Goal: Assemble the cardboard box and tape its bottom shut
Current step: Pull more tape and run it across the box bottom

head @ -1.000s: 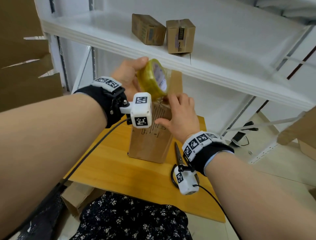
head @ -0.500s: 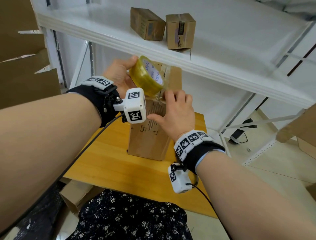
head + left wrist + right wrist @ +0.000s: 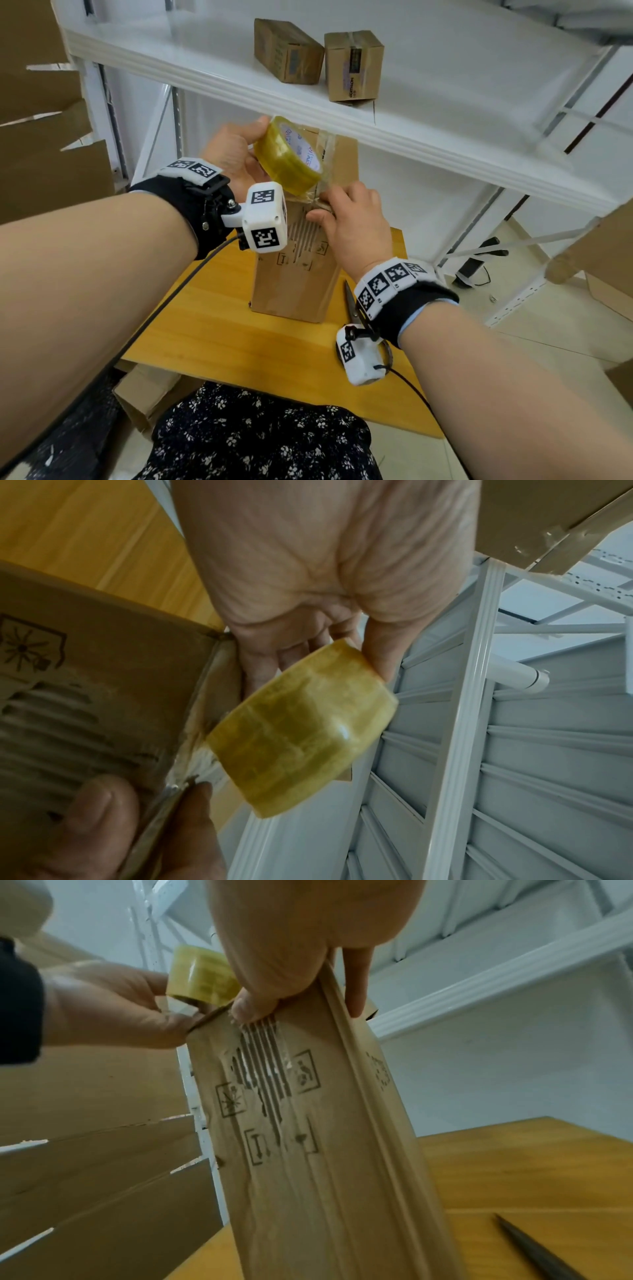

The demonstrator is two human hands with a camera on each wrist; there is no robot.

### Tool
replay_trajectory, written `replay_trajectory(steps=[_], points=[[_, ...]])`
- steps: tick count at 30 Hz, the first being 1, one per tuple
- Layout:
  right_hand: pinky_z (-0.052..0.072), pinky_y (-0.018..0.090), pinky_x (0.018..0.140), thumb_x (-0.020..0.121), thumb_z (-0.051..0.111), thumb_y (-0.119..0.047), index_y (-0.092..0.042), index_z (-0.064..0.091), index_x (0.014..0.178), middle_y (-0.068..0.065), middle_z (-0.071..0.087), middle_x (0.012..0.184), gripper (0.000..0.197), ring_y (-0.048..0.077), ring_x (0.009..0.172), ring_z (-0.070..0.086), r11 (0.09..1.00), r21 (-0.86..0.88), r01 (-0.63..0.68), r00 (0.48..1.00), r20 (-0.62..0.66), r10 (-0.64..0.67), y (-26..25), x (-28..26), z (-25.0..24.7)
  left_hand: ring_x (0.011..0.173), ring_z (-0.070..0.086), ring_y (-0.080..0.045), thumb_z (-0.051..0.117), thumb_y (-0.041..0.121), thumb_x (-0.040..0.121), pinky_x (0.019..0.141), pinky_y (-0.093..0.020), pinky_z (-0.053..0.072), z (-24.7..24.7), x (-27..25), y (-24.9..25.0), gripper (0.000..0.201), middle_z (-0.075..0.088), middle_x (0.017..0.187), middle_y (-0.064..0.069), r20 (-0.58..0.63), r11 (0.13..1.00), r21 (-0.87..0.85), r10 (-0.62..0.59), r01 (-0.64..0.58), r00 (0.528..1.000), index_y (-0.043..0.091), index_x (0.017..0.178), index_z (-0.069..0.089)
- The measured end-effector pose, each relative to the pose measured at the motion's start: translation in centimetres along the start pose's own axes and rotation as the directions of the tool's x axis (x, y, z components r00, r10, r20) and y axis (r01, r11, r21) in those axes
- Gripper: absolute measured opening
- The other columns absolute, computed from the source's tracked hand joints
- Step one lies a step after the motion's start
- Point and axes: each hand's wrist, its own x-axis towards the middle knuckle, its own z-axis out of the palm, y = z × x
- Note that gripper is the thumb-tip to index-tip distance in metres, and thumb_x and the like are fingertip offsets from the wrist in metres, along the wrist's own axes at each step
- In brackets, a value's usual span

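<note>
While the cardboard box (image 3: 296,274) stands upright on the wooden table (image 3: 212,329), its upper end sits right between the two hands. The left hand (image 3: 233,154) is curled round the tape roll (image 3: 289,156), thumb on the roll's top edge and fingers on its far side, holding it tilted just above the box's top left corner. In the left wrist view the roll (image 3: 301,729) hangs just beyond the palm (image 3: 318,569), close beside the box's upper edge (image 3: 103,696). A strip of clear tape runs from the roll down onto the box top.

The right hand (image 3: 352,222) grips the box's top edge from the near side: its thumb presses flat on the printed front panel, and its fingers are bent over the top. The right wrist view shows the thumb tip at the panel's upper rim (image 3: 291,1096), one finger down the right side, and the roll (image 3: 202,974) just left of it.

Scissors (image 3: 351,301) lie on the table near the box's right foot, partly hidden by the right wrist. Two small boxes (image 3: 352,65) stand on the white shelf (image 3: 445,113) above.
</note>
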Motion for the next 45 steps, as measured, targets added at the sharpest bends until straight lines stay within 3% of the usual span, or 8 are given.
replay_trajectory(steps=[10, 13, 16, 26, 34, 37, 41, 45], points=[[0.038, 0.032, 0.069, 0.089, 0.053, -0.07, -0.026, 0.059, 0.11, -0.003, 0.047, 0.11, 0.049, 0.019, 0.112, 0.042, 0.997, -0.032, -0.065, 0.998, -0.007, 0.065, -1.1, 0.8, -0.4, 0.103, 0.067, -0.036, 0.059, 0.026, 0.094, 0.086, -0.054, 0.054, 0.0, -0.6, 0.1, 0.025, 0.068, 0.116, -0.02, 0.004, 1.0, 0.019, -0.003, 0.003, 1.0, 0.002, 0.099, 0.065], [0.047, 0.035, 0.083, 0.086, 0.061, -0.067, -0.031, 0.058, 0.115, -0.005, 0.044, 0.117, 0.046, 0.016, 0.118, 0.039, 0.986, 0.129, -0.101, 0.995, 0.007, 0.101, -0.4, 0.5, -0.1, 0.104, 0.067, -0.037, 0.059, 0.027, 0.094, 0.088, -0.056, 0.053, -0.2, -0.6, 0.2, 0.029, 0.067, 0.118, -0.02, -0.001, 1.0, 0.014, -0.008, 0.008, 1.0, 0.001, 0.108, 0.064], [0.037, 0.031, 0.107, 0.075, 0.08, -0.054, -0.036, 0.046, 0.136, -0.001, 0.035, 0.14, 0.072, 0.017, 0.134, 0.033, 0.951, 0.287, -0.12, 0.991, -0.017, 0.13, 1.0, -1.0, 0.8, 0.103, 0.067, -0.038, 0.059, 0.028, 0.094, 0.079, -0.06, 0.054, -0.3, -0.7, 0.1, 0.031, 0.068, 0.116, -0.02, 0.008, 0.999, 0.003, -0.035, 0.035, 0.999, 0.001, 0.109, 0.063], [0.036, 0.027, 0.106, 0.061, 0.097, -0.027, -0.048, 0.015, 0.152, -0.002, 0.037, 0.151, 0.124, 0.006, 0.127, 0.044, 0.769, 0.597, -0.229, 0.967, 0.048, 0.25, 2.5, -3.1, 3.7, 0.095, 0.068, -0.043, 0.056, 0.029, 0.095, 0.084, -0.065, 0.049, -0.5, -0.8, 0.1, 0.032, 0.068, 0.112, -0.022, 0.03, 0.998, 0.003, -0.057, 0.057, 0.998, 0.0, 0.105, 0.062], [0.045, 0.051, 0.109, 0.073, 0.06, -0.082, -0.04, 0.034, 0.143, 0.001, 0.039, 0.141, 0.086, 0.02, 0.13, 0.045, 0.855, 0.497, -0.149, 0.987, 0.028, 0.156, 4.2, -1.5, -0.4, 0.107, 0.065, -0.038, 0.058, 0.027, 0.094, 0.093, -0.061, 0.047, 0.7, -1.5, 1.4, 0.025, 0.066, 0.121, -0.016, 0.027, 1.0, 0.024, -0.018, 0.018, 0.999, 0.005, 0.102, 0.066], [0.042, 0.048, 0.11, 0.081, 0.047, -0.082, -0.036, 0.043, 0.141, 0.001, 0.045, 0.14, 0.075, 0.018, 0.13, 0.045, 0.903, 0.427, -0.05, 0.992, -0.083, 0.094, 3.7, -0.7, -1.8, 0.111, 0.064, -0.037, 0.063, 0.026, 0.091, 0.094, -0.058, 0.046, 1.9, -2.1, 2.2, 0.026, 0.067, 0.119, -0.018, 0.016, 1.0, 0.001, 0.019, -0.019, 1.0, 0.003, 0.104, 0.065], [0.037, 0.032, 0.11, 0.086, 0.06, -0.068, -0.028, 0.05, 0.144, -0.001, 0.047, 0.145, 0.071, 0.011, 0.127, 0.044, 0.939, 0.343, -0.017, 0.999, 0.041, 0.003, 2.3, 0.2, -2.8, 0.063, 0.07, -0.027, 0.062, 0.026, 0.092, 0.069, -0.046, 0.058, 3.2, -3.0, 3.0, 0.021, 0.071, 0.07, -0.011, -0.019, 0.992, 0.034, 0.121, -0.12, 0.993, 0.007, 0.085, 0.065], [0.029, 0.033, 0.113, 0.089, 0.072, -0.041, -0.029, 0.051, 0.143, -0.001, 0.046, 0.144, 0.059, 0.022, 0.134, 0.037, 0.976, 0.219, 0.003, 0.991, 0.127, -0.031, 2.5, -0.1, -2.1, 0.065, 0.072, -0.03, 0.063, 0.026, 0.09, 0.06, -0.045, 0.057, 3.3, -4.0, 3.4, 0.02, 0.074, 0.073, -0.014, 0.022, 0.989, 0.081, 0.124, -0.125, 0.992, 0.006, 0.092, 0.066]])
